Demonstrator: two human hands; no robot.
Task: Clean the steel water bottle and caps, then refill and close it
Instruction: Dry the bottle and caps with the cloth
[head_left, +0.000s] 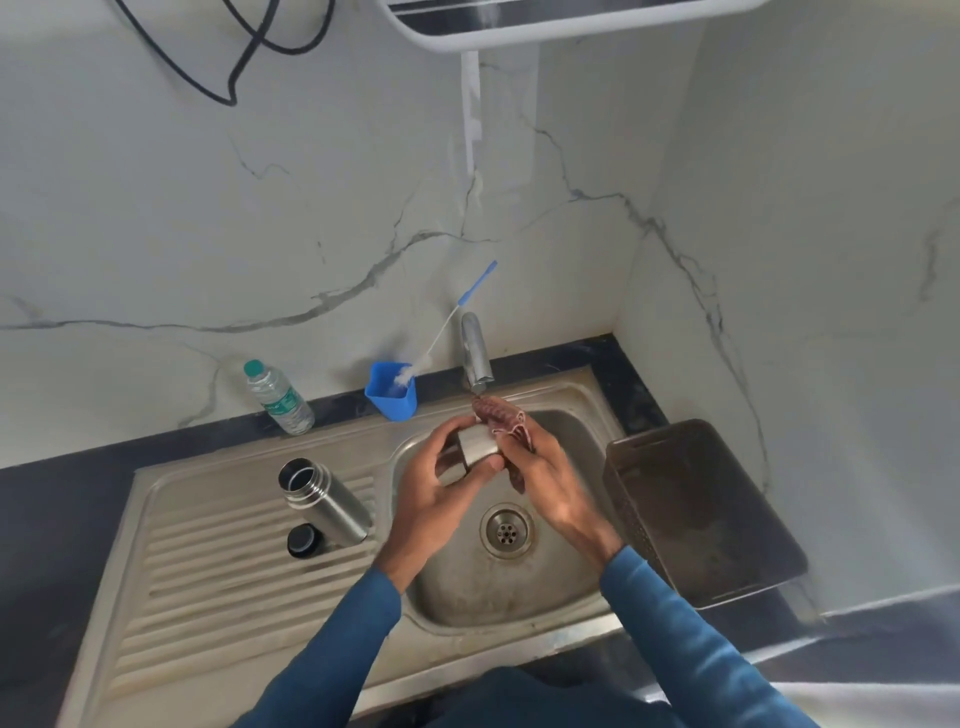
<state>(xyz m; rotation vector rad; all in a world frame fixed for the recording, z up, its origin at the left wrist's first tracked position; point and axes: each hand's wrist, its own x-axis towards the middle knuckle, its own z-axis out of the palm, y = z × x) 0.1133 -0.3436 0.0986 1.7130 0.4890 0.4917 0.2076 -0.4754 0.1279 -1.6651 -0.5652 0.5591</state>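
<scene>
Head view. Blue sleeves enter from the bottom edge, nearest the lens, and both hands meet over the sink (467, 587), above the drain (506, 531) and just below the tap (475, 353). Left hand (441, 483): grip narrow, fingers and thumb curled round the steel cap (478, 446), a short cup-shaped lid held on its side. Right hand (550, 478): grip closed on a reddish cloth (501, 415), which is pressed against the cap's far end. Whether water runs from the tap cannot be told.

Steel bottle (324, 501) stands upright on the ribbed drainboard (234, 597), left of the basin, mouth uncovered; whether it holds water cannot be told. 1 black cap (302, 540) lies just beside its base, apart from both hands. Blue cup (390, 397) sits on the sink's back rim with a bottle brush (452, 327) standing in it, handle leaning toward the wall. Plastic water bottle (278, 397), capped, stands on the dark counter (52, 519) behind the drainboard. Brown basket (701, 509) sits on the counter right of the basin.

Assessment: early to middle stage. Step in hand appears to be scrubbing of the steel cap, 1 of 2 caps. Nothing shows that the black cap or the bottle has been cleaned. Outstanding, by judgement: rinse this cap, clean the black cap and the bottle's interior, refill, fit both caps.
</scene>
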